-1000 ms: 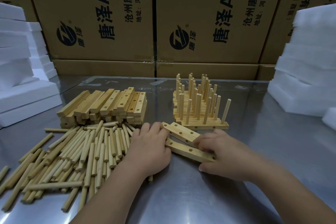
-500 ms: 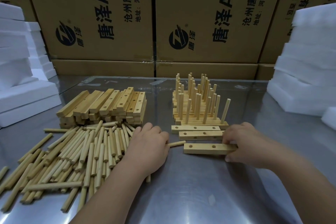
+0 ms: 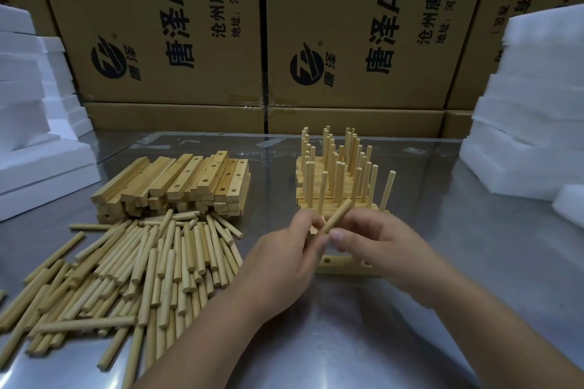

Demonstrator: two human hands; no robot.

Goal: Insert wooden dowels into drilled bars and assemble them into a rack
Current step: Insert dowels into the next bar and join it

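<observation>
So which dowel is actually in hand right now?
The tilted dowel pinched by left hand and right hand; others lie piled or stand in the rack.

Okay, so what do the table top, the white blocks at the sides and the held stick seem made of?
Table top: probably brushed stainless steel; grey, with blurred reflections. White blocks: seemingly polystyrene or similar foam; matte, soft-edged slabs. Dowel: pale wood, apparently unvarnished; dull, no gloss.

Matt pale wooden dowels [image 3: 132,268] lie on glossy (faintly scuffed) steel table [image 3: 474,262].
</observation>
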